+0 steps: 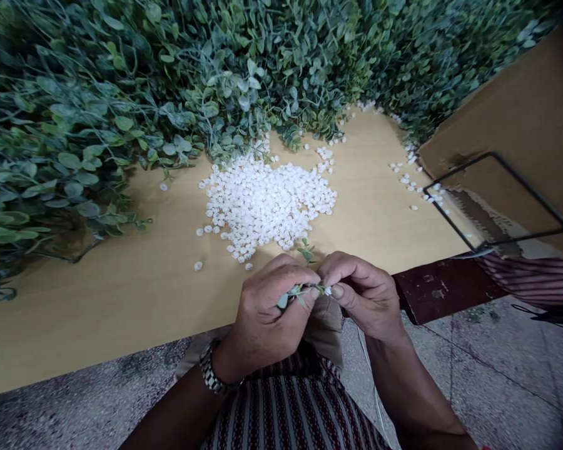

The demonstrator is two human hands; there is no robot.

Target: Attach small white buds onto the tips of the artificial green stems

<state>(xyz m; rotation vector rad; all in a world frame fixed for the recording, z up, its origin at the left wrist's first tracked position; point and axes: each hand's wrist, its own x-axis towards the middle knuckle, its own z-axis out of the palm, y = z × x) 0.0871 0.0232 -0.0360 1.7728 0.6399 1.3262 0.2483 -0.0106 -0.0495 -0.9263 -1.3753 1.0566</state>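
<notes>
My left hand [274, 309] pinches a small green leafy sprig [284, 300] between thumb and forefinger, just over the table's front edge. Some of its leaves poke out between the fingers and others stand up beyond the hands. At the sprig's right end, my right hand [363, 294] holds a tiny white piece [328, 290] between thumb and fingertips. Whether the piece sits on the stem or only touches it I cannot tell. Just beyond both hands lies a heap of small round white pieces [267, 200], with a few strays around it.
Dense green artificial foliage [192, 81] is piled along the back and left of the wooden table [122, 300]. To the right stand a cardboard box [520, 119] and a black wire frame [497, 156], with loose white pieces nearby. Striped cloth [535, 278] shows at the right edge.
</notes>
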